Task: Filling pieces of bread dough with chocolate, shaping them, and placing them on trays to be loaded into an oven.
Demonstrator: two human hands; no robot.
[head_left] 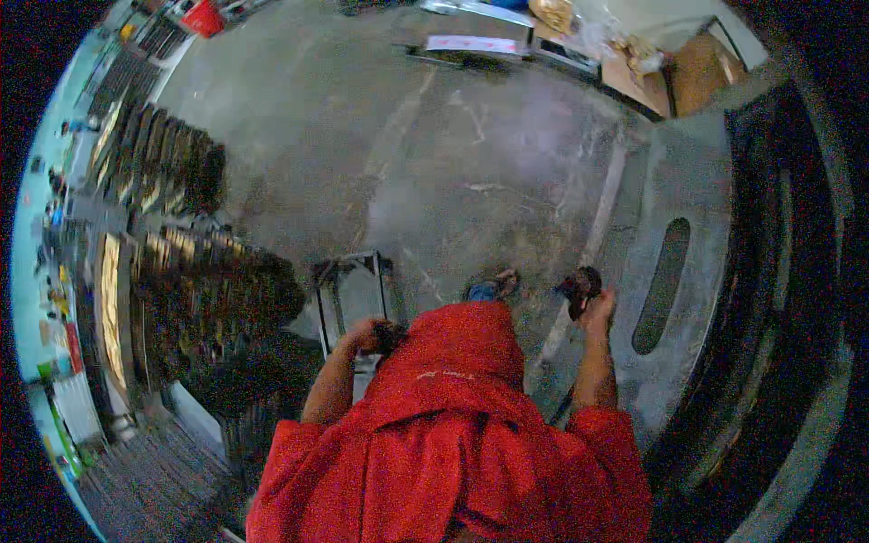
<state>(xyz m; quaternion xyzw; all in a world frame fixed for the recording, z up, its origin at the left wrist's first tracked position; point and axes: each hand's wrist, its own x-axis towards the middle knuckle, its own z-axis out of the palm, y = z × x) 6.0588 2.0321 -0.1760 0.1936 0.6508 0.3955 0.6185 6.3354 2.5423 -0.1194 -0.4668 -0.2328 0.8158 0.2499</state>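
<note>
My left hand (365, 335) is at the left side of my red shirt, its fingers closed around a small dark object (391, 338). Out to the right, my right hand (598, 309) grips a dark, reddish lumpy thing (577, 288) that sticks out past the fingers. Blur and grain hide what kind either thing is. Between the hands, one foot (509, 279) shows below a blue trouser leg (483, 292). A metal frame (348, 264) with a dark top bar stands just beyond my left hand.
Stacked dark slatted pieces (163, 163) fill the left side, with more stacks (208, 281) nearer. A grey panel with a long slot (706, 226) runs along the right. Cardboard boxes (634, 81) lie at the far right; a red bin (202, 16) stands far left.
</note>
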